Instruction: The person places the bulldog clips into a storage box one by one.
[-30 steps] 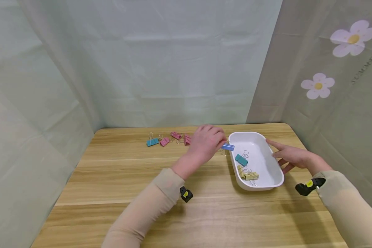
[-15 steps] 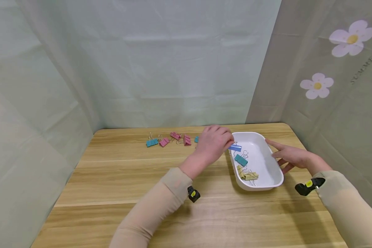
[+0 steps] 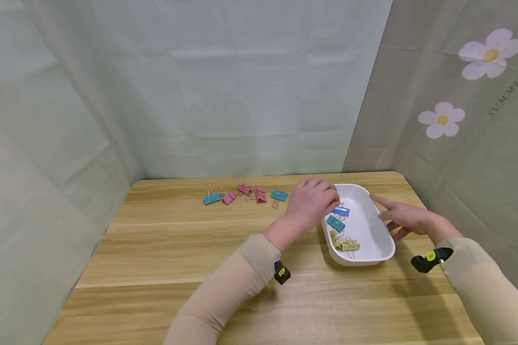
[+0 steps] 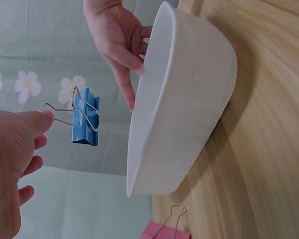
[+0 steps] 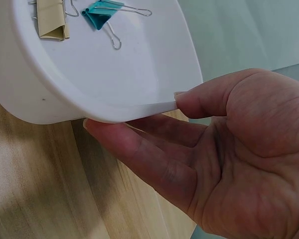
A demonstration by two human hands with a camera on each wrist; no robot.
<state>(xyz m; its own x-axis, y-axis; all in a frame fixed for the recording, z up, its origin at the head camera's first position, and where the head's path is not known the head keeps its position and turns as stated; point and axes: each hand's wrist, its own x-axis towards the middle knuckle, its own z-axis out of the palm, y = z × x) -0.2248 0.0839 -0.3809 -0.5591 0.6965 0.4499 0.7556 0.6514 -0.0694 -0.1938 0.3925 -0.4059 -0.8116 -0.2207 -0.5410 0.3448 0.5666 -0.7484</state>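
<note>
My left hand pinches a blue binder clip by one wire handle between thumb and fingers. In the head view this clip overlaps the left inside of a white plastic bin; the left wrist view puts it above the rim. Inside the bin lie a teal binder clip and yellow binder clips, toward the left and near end. At the bin's right side, my right hand grips the rim, its thumb on top and fingers below the edge.
Along the back of the wooden table lie a teal clip, three pink clips and another teal clip. Fabric curtains hang behind and at both sides.
My left hand has carried the blue binder clip rightward from the bin's left rim to over its inside. A teal clip on the table has come into view behind it. The right hand stays put.
</note>
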